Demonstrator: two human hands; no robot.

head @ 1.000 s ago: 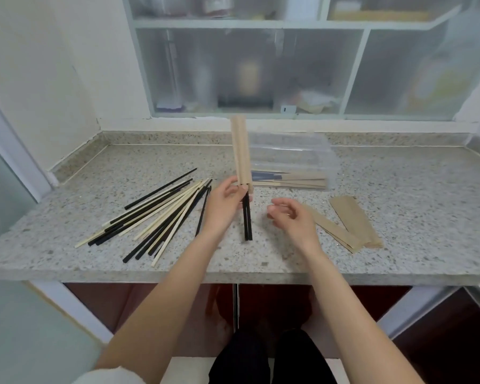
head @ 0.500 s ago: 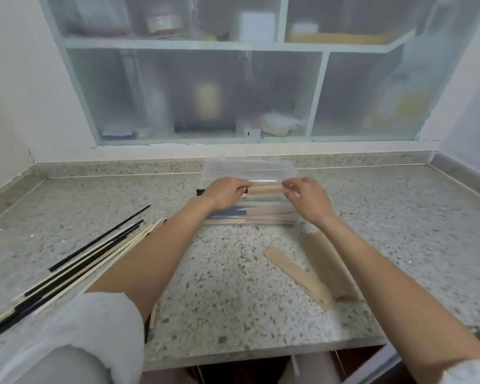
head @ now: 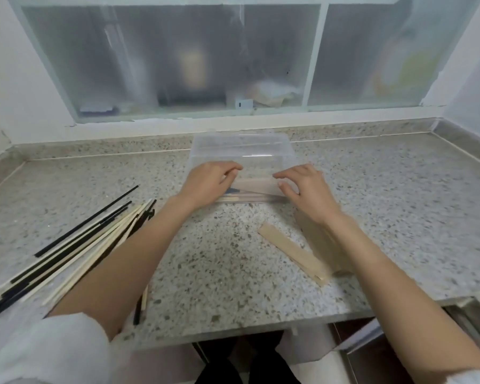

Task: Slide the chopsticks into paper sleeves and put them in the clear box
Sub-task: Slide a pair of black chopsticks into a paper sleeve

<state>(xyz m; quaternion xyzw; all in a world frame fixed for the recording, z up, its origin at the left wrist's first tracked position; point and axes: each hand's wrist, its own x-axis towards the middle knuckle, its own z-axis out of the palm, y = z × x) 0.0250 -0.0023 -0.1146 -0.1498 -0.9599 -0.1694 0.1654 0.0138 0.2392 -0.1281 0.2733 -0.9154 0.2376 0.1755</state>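
- Our left hand [head: 209,180] and right hand [head: 306,189] sit over the near edge of the clear box [head: 241,151], fingers curled; whether they grip anything, we cannot tell.
- Sleeved chopsticks [head: 254,189] lie inside the box, between our hands.
- Loose chopsticks [head: 75,245] lie left on the counter [head: 219,259]; empty paper sleeves [head: 291,252] lie right.

I am looking at a speckled granite countertop [head: 219,273] lying below a white-framed cabinet [head: 313,59] with frosted sliding panes [head: 150,56], behind which blurred shapes are showing, while a white wall [head: 9,79] is standing at the left and a metal edge [head: 466,314] is showing at lower right.
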